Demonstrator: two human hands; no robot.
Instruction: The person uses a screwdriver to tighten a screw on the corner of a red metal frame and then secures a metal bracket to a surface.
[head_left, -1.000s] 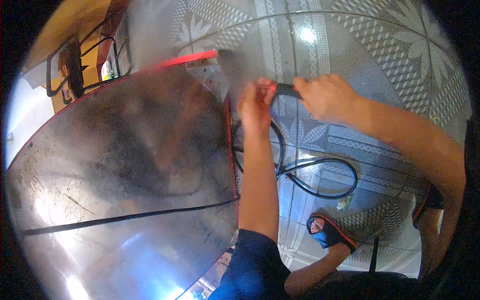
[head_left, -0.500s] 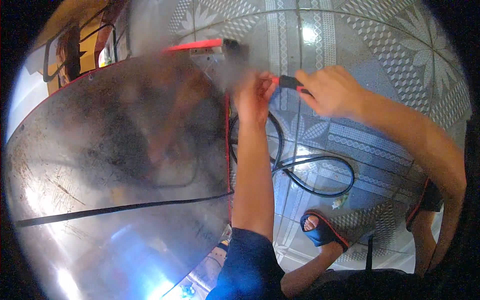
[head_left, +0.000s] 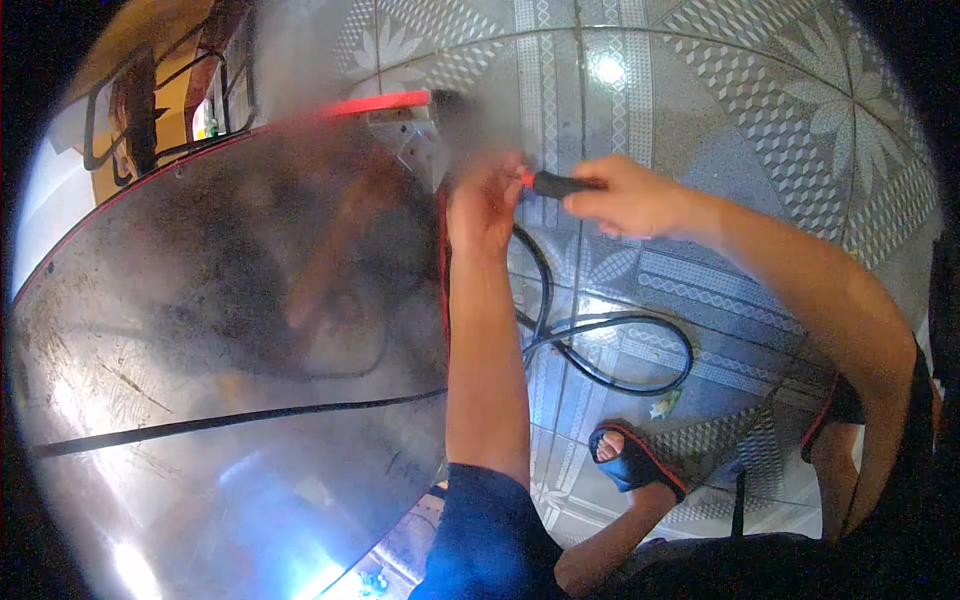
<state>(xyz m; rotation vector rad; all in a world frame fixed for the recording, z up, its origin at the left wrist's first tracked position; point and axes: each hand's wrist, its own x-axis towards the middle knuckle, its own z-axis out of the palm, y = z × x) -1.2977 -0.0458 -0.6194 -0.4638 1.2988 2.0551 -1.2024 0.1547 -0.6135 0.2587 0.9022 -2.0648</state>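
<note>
My right hand (head_left: 630, 196) is closed round the rear of a black-and-red screwdriver handle (head_left: 560, 184), which points left. My left hand (head_left: 484, 208) is closed near the screwdriver's red front end, at the edge of a large, shiny metal panel (head_left: 200, 330). A smear over the view hides the screwdriver's tip and what the left fingers pinch. Just beyond the left hand, a pale metal bracket (head_left: 408, 140) sits at the panel's corner, under a bright red strip (head_left: 385, 103).
A black cable (head_left: 250, 415) crosses the panel and a looped black cable (head_left: 650, 385) lies on the patterned tile floor (head_left: 700, 290). My sandalled foot (head_left: 635, 460) stands nearby. Dark-framed furniture (head_left: 170, 90) is at the far left.
Both hands and the screwdriver sit slightly further left and lower in view, as the whole scene shifts a little left. The screwdriver handle appears turned, with less red showing.
</note>
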